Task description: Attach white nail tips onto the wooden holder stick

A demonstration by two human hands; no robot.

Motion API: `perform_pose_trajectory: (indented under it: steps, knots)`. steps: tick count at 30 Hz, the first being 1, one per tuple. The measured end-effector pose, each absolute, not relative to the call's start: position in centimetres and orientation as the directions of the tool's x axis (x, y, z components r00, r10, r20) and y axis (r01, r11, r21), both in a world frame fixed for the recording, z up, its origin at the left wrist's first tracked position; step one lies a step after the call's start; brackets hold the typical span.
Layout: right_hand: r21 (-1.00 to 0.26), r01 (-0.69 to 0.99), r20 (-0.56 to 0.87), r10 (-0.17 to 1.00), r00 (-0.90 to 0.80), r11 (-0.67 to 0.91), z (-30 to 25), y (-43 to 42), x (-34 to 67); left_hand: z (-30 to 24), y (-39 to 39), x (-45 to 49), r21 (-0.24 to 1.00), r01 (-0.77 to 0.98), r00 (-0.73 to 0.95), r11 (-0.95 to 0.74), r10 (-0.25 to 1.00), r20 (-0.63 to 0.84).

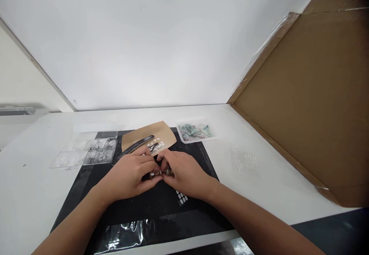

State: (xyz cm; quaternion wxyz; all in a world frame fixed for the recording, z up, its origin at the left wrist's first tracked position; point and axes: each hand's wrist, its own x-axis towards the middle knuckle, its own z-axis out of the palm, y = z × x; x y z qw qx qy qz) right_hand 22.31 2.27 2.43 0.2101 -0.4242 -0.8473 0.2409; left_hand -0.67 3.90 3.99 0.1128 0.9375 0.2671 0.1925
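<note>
My left hand (132,172) and my right hand (181,172) meet over the middle of a black mat (86,185). Their fingers are curled and pinched together around a small pale piece (160,174) that I cannot make out. A row of small white nail tips (181,197) lies on the mat just under my right wrist. Beyond the hands lies a brown paper envelope (161,132) with more small white tips (155,145) on it and a dark curved nail file (135,146) across it.
A clear compartment box (86,153) with its lid open sits left of the mat. A clear bag of greenish bits (195,131) lies at the back right. A clear sheet of tips (244,162) rests on the white table. A large cardboard panel (311,93) leans at right.
</note>
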Motion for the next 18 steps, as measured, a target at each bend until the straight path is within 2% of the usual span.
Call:
perform_pose_trajectory:
  steps: [7,18]
  knots:
    - [-0.589,0.626,0.136,0.826,-0.546,0.511,2.64,2.25,22.29,3.66,3.85,-0.38,0.296,0.473,0.774,-0.830,0.552,0.310]
    - [-0.572,0.627,0.157,0.820,-0.550,0.529,2.54,2.22,22.29,3.88,3.98,-0.71,0.334,0.481,0.773,-0.810,0.572,0.275]
